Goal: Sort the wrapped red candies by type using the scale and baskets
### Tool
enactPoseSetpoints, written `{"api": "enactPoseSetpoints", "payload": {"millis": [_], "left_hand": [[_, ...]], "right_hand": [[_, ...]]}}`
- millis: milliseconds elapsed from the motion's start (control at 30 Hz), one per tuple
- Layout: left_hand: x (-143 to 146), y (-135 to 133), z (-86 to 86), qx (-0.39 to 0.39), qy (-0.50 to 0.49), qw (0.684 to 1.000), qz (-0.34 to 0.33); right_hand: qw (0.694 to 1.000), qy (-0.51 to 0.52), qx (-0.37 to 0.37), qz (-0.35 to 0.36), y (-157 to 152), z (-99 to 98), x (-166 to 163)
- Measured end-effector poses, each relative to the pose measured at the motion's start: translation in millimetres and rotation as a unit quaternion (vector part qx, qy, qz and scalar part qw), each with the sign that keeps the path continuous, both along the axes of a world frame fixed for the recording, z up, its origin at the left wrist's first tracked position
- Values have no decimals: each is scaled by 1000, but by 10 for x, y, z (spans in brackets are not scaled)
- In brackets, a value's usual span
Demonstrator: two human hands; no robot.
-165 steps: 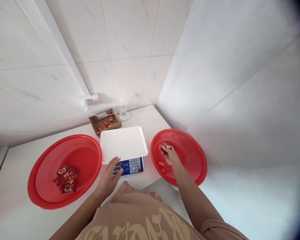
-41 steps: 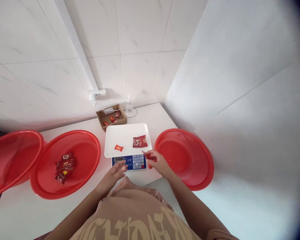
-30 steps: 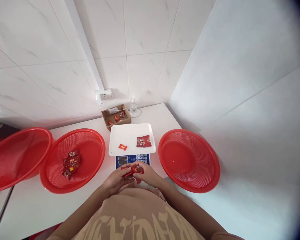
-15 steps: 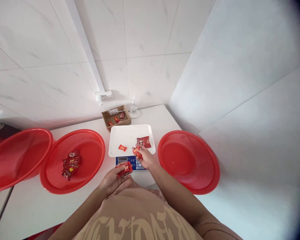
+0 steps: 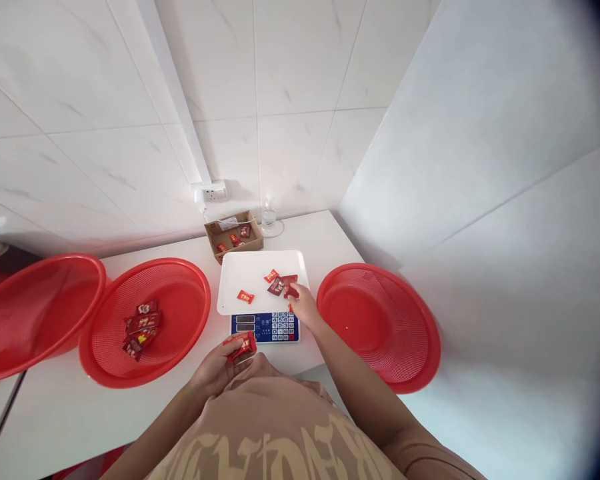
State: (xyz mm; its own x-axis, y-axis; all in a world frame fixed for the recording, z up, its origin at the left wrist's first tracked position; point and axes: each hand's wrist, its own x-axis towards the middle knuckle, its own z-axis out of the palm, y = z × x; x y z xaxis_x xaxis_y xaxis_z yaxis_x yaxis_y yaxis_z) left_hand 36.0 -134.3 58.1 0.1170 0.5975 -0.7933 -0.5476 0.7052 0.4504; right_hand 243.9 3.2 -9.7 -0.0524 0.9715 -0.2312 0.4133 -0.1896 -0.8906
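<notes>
**Packets at the scale**

The left hand (image 5: 219, 365) is seen at 6 o'clock of the scale (image 5: 265, 327), close to the body. Its grip is pinched on a few red packets (image 5: 241, 345), held just over the tabletop (image 5: 55, 413).

The right hand (image 5: 305, 308) is stretched to the 4 o'clock corner of the white tray (image 5: 247, 267). Its grip is closed on one packet (image 5: 291, 291), which touches the tray. Two wrappers (image 5: 277, 283) are noted just beside it, at its 10 o'clock. A lone sweet (image 5: 245, 297) is noted at the tray's 7 o'clock, well apart.

Taken from the scale:
- A mesh basket (image 5: 180, 280) is set at 9 o'clock, with a pile (image 5: 140, 327) in it.
- A second basket (image 5: 35, 313) is set further out at 9 o'clock and is cut off by the frame edge.
- A third basket (image 5: 380, 327) is set at 3 o'clock.
- A box (image 5: 233, 235) holding more sweets is placed at 12 o'clock.
- A glass (image 5: 269, 217) is placed at 1 o'clock.
- A socket (image 5: 213, 193) is fixed to the wall above the box.
</notes>
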Motion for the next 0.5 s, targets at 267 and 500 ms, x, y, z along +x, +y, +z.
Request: {"api": "enactPoseSetpoints", "payload": {"millis": [267, 500], "left_hand": [[50, 1, 126, 28, 16, 999, -7], [-52, -131, 3, 18, 26, 999, -16]], "right_hand": [[999, 49, 11, 11, 58, 109, -237], [900, 330, -275, -73, -401, 279, 42]]}}
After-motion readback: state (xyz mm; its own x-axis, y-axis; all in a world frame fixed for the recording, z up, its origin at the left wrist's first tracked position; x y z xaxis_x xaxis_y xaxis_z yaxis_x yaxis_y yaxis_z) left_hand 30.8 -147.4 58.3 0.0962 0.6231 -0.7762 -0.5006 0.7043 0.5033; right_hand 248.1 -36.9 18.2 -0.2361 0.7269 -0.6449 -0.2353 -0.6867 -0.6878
